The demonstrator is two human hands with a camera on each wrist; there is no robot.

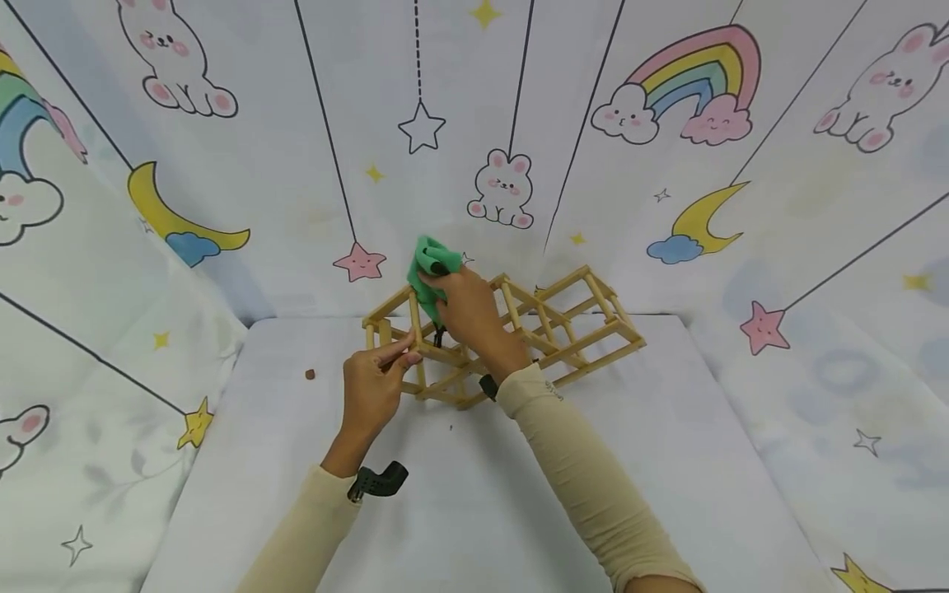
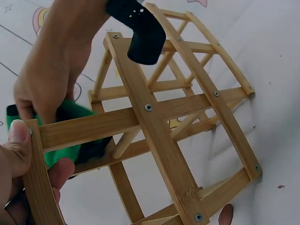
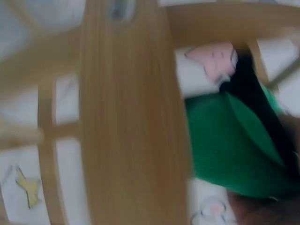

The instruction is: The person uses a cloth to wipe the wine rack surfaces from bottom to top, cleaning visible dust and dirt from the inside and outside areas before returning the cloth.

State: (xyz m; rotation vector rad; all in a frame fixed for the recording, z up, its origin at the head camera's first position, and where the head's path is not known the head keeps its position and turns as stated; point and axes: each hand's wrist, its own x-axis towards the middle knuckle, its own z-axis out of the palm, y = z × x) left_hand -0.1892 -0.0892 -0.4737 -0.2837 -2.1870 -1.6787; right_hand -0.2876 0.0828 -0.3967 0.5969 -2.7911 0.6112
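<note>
A wooden rack of slats and round rods stands on the white surface, its slats joined with metal screws. My left hand grips its left end, thumb and fingers on either side of a short slat in the left wrist view. My right hand holds a green cloth with black parts at the rack's upper left. In the right wrist view, the cloth shows behind a broad, blurred wooden slat. Part of the cloth is hidden by the fingers and the wood.
A small brown piece lies on the white table surface, left of the rack. Patterned cloth walls with rabbits, stars and rainbows rise behind and at both sides. Each wrist carries a dark camera mount.
</note>
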